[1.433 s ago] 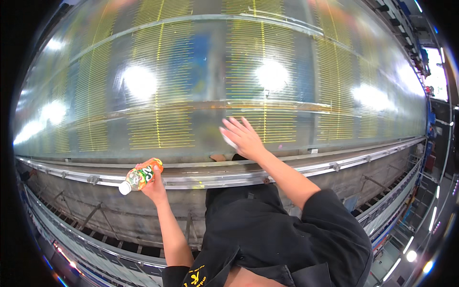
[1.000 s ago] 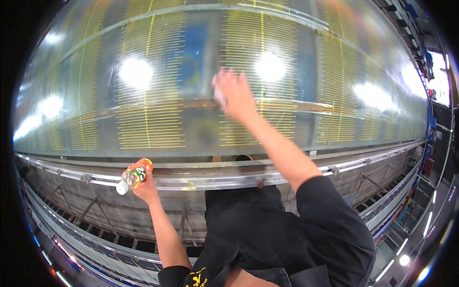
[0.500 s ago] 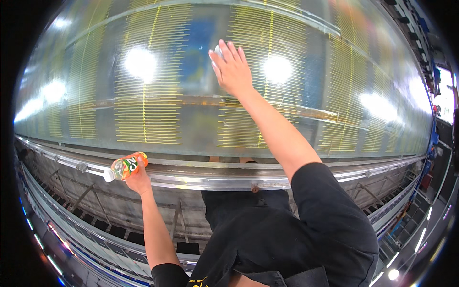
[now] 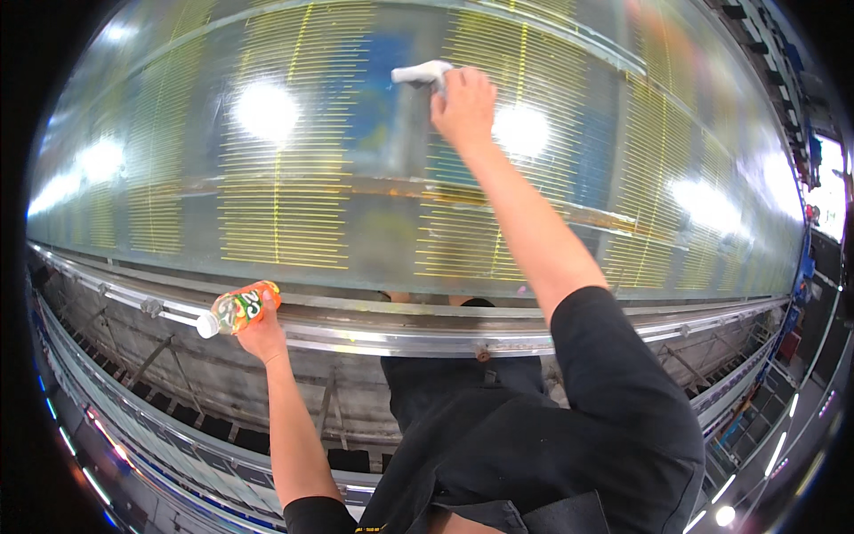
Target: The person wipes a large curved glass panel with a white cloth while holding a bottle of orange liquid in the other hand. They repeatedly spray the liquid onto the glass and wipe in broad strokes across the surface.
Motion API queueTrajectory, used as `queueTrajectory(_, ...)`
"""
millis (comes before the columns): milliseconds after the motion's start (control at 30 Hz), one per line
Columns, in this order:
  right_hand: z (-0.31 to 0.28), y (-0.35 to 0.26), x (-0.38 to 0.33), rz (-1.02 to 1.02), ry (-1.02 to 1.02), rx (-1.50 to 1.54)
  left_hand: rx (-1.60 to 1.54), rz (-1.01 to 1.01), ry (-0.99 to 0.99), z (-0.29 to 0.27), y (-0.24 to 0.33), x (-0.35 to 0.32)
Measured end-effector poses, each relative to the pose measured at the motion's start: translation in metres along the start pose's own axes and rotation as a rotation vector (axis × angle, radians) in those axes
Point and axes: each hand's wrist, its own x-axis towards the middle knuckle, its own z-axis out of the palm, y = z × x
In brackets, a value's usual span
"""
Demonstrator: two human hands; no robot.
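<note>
My right hand (image 4: pixel 466 105) is closed on a white cloth (image 4: pixel 422 73), whose loose end sticks out to the left above the glossy panel. This wide panel (image 4: pixel 382 240) is translucent and carries bands of fine yellow lines. Some of the cloth is hidden by my fingers. Lower left, my left hand (image 4: pixel 264 336) grips a plastic drink bottle (image 4: pixel 238 307) with an orange and green label. The bottle is tilted, its white cap (image 4: pixel 207 325) pointing left, above the metal rail at the panel's near edge.
A metal rail (image 4: pixel 400 338) runs across between my body and the panel. Below it lies a framework of beams and struts (image 4: pixel 169 365). Bright lamp reflections (image 4: pixel 267 111) shine on the panel. Along the far right stand dark fittings (image 4: pixel 756 53).
My right hand has shifted slightly right and away from me, going from flat with fingers stretched to closed around the cloth, which now shows more. The bottle stays nearly in place.
</note>
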Motion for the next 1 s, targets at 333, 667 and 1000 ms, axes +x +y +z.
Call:
queueTrajectory(333,-0.146,0.144,-0.124,0.111,-0.123,-0.126,0.016,-0.032,-0.015,-0.007,0.006,-0.005)
queueTrajectory(667,-0.037,0.071,-0.036,0.333,0.069,-0.094,0.061,-0.013,0.043,0.003,0.002,0.001)
queueTrajectory(1000,-0.079,0.089,-0.056,0.018,-0.163,-0.09,0.088,-0.011,0.06,-0.004,0.01,-0.005)
